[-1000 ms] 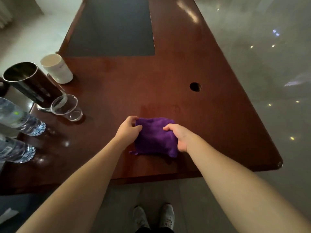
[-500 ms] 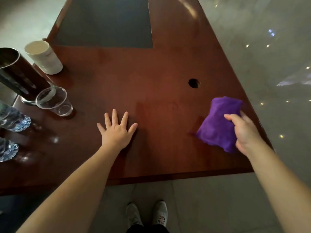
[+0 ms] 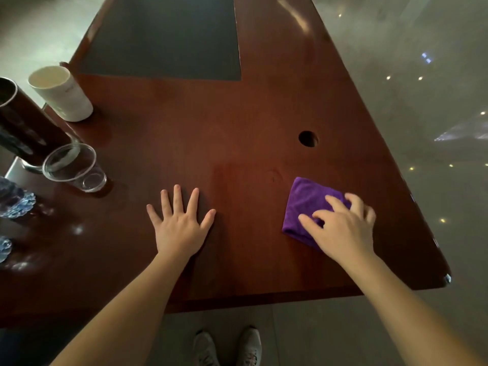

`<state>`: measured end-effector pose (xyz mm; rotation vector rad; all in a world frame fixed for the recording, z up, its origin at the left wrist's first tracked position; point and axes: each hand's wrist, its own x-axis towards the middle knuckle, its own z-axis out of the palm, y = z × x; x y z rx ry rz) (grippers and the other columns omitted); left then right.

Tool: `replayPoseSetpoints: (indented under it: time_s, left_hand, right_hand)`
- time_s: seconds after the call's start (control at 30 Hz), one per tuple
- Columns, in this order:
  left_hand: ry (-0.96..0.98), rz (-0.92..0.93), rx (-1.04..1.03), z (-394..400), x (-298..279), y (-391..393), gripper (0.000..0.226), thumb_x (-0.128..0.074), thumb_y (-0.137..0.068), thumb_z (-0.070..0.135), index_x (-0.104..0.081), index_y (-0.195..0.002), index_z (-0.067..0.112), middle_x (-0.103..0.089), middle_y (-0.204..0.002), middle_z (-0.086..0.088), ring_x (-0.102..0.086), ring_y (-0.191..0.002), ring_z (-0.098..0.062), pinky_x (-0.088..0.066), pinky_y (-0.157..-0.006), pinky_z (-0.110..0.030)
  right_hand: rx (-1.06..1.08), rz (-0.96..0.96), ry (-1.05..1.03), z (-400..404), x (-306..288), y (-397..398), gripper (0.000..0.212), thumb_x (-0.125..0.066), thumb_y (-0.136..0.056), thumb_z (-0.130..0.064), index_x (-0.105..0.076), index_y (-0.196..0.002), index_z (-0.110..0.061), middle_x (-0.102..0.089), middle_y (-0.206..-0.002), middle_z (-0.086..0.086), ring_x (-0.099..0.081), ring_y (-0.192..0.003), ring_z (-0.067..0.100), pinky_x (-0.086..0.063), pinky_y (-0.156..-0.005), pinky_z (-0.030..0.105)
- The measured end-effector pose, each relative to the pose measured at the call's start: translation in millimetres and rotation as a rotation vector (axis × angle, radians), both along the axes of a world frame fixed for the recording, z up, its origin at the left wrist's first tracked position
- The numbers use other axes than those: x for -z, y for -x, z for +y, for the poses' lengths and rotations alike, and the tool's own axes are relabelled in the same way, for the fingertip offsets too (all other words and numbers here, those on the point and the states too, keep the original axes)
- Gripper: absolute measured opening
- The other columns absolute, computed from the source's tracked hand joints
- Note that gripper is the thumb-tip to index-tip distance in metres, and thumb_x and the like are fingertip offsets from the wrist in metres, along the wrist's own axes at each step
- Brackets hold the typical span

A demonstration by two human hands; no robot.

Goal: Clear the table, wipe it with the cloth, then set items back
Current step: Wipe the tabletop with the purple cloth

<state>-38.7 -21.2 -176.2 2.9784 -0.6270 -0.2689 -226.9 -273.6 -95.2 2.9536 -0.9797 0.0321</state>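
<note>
Glossy reddish-brown wooden worktop (image 3: 237,122) fills my view. Left hand (image 3: 179,228) flat on it, fingers spread, holding nothing. Right hand (image 3: 343,228) presses down on the folded purple cloth (image 3: 309,204) near the right edge, fingers curled loosely over it. Clear plastic cup (image 3: 74,167) stands far left.

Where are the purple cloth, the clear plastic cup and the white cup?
purple cloth (image 3: 307,199): head view, its bare upper part.
clear plastic cup (image 3: 79,171): head view, its side wall.
white cup (image 3: 68,99): head view, its outer side.
</note>
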Motion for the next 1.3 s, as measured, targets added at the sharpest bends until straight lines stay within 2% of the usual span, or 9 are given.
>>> replayPoseSetpoints:
  time_s: [0.03, 0.1, 0.17, 0.27, 0.37, 0.53, 0.9, 1.1, 1.3]
  left_hand:
    - [0.003, -0.008, -0.003, 0, 0, 1, 0.082, 0.003, -0.083, 0.081, -0.005, -0.155, 0.041, 0.001, -0.166, -0.004, 0.012, -0.15, -0.03, 0.009, -0.115, -0.06]
    - [0.005, -0.024, -0.003, 0, 1, 1, 0.083, 0.003, -0.083, 0.081, -0.006, -0.155, 0.041, 0.0, -0.166, -0.003, 0.01, -0.151, -0.029, 0.008, -0.116, -0.059]
    - [0.003, -0.035, -0.006, 0, 1, 2, 0.084, 0.004, -0.082, 0.082, -0.007, -0.155, 0.041, -0.002, -0.166, -0.003, 0.009, -0.151, -0.029, 0.007, -0.116, -0.058]
    - [0.001, -0.047, -0.008, 0, 2, 2, 0.084, 0.004, -0.082, 0.082, -0.008, -0.155, 0.042, -0.002, -0.166, -0.002, 0.009, -0.151, -0.028, 0.006, -0.116, -0.058]
    - [0.003, -0.054, -0.019, 1, 2, 2, 0.083, 0.002, -0.083, 0.082, -0.009, -0.155, 0.042, -0.004, -0.166, -0.002, 0.008, -0.151, -0.028, 0.006, -0.116, -0.057]
    - [-0.009, -0.052, -0.017, 1, 0, 3, 0.081, 0.0, -0.084, 0.082, -0.009, -0.154, 0.042, -0.004, -0.166, -0.002, 0.007, -0.151, -0.028, 0.005, -0.117, -0.057]
    - [-0.004, -0.056, -0.019, 1, -3, 4, 0.08, -0.002, -0.085, 0.081, -0.01, -0.154, 0.041, -0.005, -0.166, -0.003, 0.006, -0.151, -0.028, 0.003, -0.117, -0.058]
    - [0.004, -0.071, -0.025, 1, 0, 3, 0.08, -0.001, -0.085, 0.082, -0.011, -0.154, 0.043, -0.006, -0.166, -0.002, 0.005, -0.151, -0.027, 0.003, -0.118, -0.057]
    - [-0.004, -0.084, -0.022, 1, 1, 2, 0.081, -0.001, -0.085, 0.083, -0.012, -0.154, 0.043, -0.008, -0.166, -0.001, 0.003, -0.152, -0.026, 0.003, -0.118, -0.056]
  right_hand:
    - [-0.065, -0.102, -0.004, -5, 2, -5, 0.047, -0.043, -0.089, -0.06, -0.075, -0.1, -0.027, -0.06, -0.135, 0.006, -0.038, -0.132, 0.034, -0.03, -0.104, 0.05]
    - [-0.159, -0.109, -0.134, -13, 7, -18, 0.05, -0.047, -0.094, -0.049, -0.063, -0.128, -0.016, -0.049, -0.146, 0.011, -0.032, -0.141, 0.03, -0.026, -0.112, 0.044]
    - [-0.183, 0.066, -0.199, -18, 21, -23, 0.069, -0.039, -0.094, -0.059, -0.035, -0.15, -0.017, -0.026, -0.16, 0.008, -0.016, -0.148, 0.025, -0.013, -0.118, 0.04]
    - [-0.108, 0.221, -0.162, -20, 45, -15, 0.09, -0.012, -0.084, -0.08, -0.011, -0.156, -0.025, -0.007, -0.164, 0.003, -0.002, -0.15, 0.027, -0.002, -0.119, 0.046]
    - [-0.033, 0.185, -0.108, -21, 57, -12, 0.094, 0.0, -0.08, -0.084, -0.011, -0.155, -0.028, -0.01, -0.164, 0.004, -0.005, -0.149, 0.032, -0.004, -0.118, 0.048]
    - [0.207, 0.111, -0.08, -21, 63, -27, 0.086, -0.006, -0.086, -0.077, -0.022, -0.154, -0.028, -0.023, -0.16, 0.009, -0.017, -0.146, 0.038, -0.012, -0.116, 0.055]
    - [0.446, -0.075, -0.298, -51, 55, -114, 0.058, -0.014, -0.099, -0.053, -0.031, -0.15, -0.034, -0.02, -0.162, -0.001, -0.009, -0.148, 0.033, -0.003, -0.117, 0.055]
    - [0.059, -0.053, -0.293, 17, 58, -189, 0.051, -0.026, -0.096, -0.055, -0.039, -0.144, -0.043, -0.028, -0.159, -0.003, -0.014, -0.147, 0.033, -0.006, -0.117, 0.051]
    - [-0.388, 0.037, -0.212, 73, 61, -179, 0.057, -0.021, -0.094, -0.061, -0.034, -0.146, -0.042, -0.027, -0.159, 0.0, -0.014, -0.147, 0.035, -0.004, -0.117, 0.053]
